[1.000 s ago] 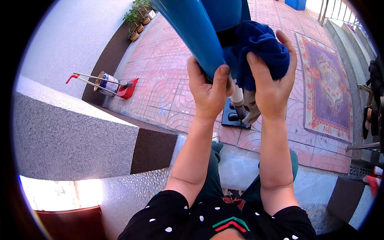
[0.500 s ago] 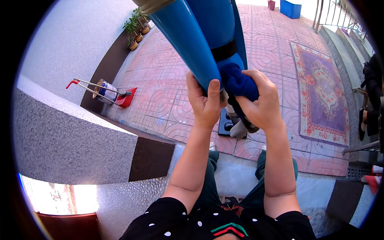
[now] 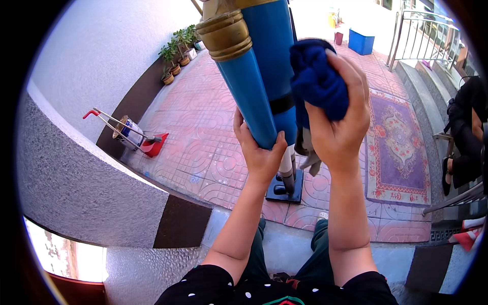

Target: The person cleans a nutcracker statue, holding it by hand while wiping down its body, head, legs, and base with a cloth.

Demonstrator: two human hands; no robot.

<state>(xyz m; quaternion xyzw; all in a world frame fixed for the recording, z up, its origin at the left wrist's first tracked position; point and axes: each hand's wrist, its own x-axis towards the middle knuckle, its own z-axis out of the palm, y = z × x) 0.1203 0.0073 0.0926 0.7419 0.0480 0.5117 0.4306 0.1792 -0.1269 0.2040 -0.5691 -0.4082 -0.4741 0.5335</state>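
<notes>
A glossy blue tube (image 3: pixel 246 91) with a ringed gold-brown collar (image 3: pixel 223 36) slants down in front of me. My left hand (image 3: pixel 260 152) grips its lower end, thumb and fingers on either side. My right hand (image 3: pixel 339 114) is closed on a bunched dark blue cloth (image 3: pixel 320 81), raised to the right of the tube. Behind the tube stands a wider blue cylinder (image 3: pixel 272 56) with a black band (image 3: pixel 281 104) near its lower part. Below are pale and dark poles and a black base (image 3: pixel 284 190). A grey piece (image 3: pixel 311 163) hangs under the cloth; what it belongs to I cannot tell.
A red dustpan (image 3: pixel 155 145) and a paint bucket (image 3: pixel 129 131) stand by the left wall. Potted plants (image 3: pixel 175 56) line that wall. On the right lie a patterned rug (image 3: pixel 399 147) and steps (image 3: pixel 422 86), with a seated person (image 3: pixel 465 134). A blue bin (image 3: pixel 361 41) is farther off.
My right hand has lifted the cloth up and away from the tube's lower end. My left hand still grips that end. The view has shifted, showing more of the gold-brown collar.
</notes>
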